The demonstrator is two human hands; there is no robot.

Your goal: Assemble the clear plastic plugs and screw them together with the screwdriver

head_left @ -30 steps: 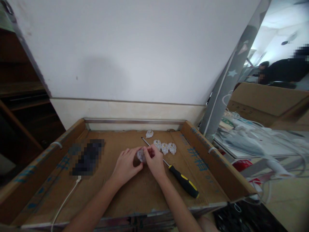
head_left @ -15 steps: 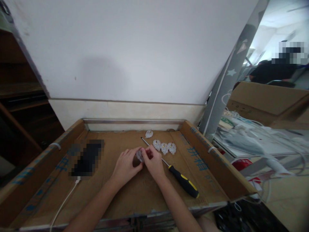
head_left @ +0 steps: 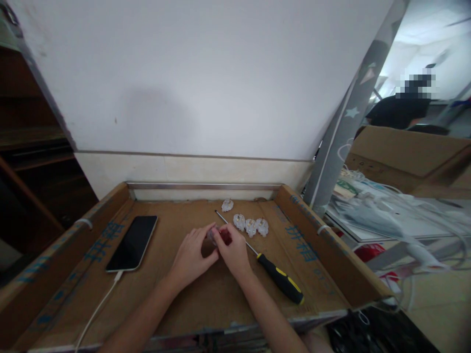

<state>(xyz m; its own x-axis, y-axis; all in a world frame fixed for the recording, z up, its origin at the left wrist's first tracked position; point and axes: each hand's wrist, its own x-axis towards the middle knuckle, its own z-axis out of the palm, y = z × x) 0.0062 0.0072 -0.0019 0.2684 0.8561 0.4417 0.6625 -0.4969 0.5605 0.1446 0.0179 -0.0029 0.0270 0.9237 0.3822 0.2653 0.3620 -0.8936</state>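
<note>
Between my two hands is a small clear plastic piece (head_left: 211,235), partly covered by the fingers. My left hand (head_left: 194,250) is closed on its left side, and my right hand (head_left: 232,243) pinches it from the right. Beyond them on the cardboard lie similar clear pieces: one (head_left: 227,205) alone near the back, and three in a row, left (head_left: 239,222), middle (head_left: 250,227) and right (head_left: 262,226). A screwdriver with a black and yellow handle (head_left: 281,279) lies right of my right hand, its shaft running behind the fingers.
A phone (head_left: 133,243) with a white cable (head_left: 96,309) lies on the left. Cardboard walls (head_left: 331,250) edge the work surface. At the right are a table with plastic bags (head_left: 368,213), an open carton (head_left: 397,152) and a seated person (head_left: 399,110).
My right thumb and fingers have shifted slightly over the clear piece, covering more of it. The person in the background has moved left.
</note>
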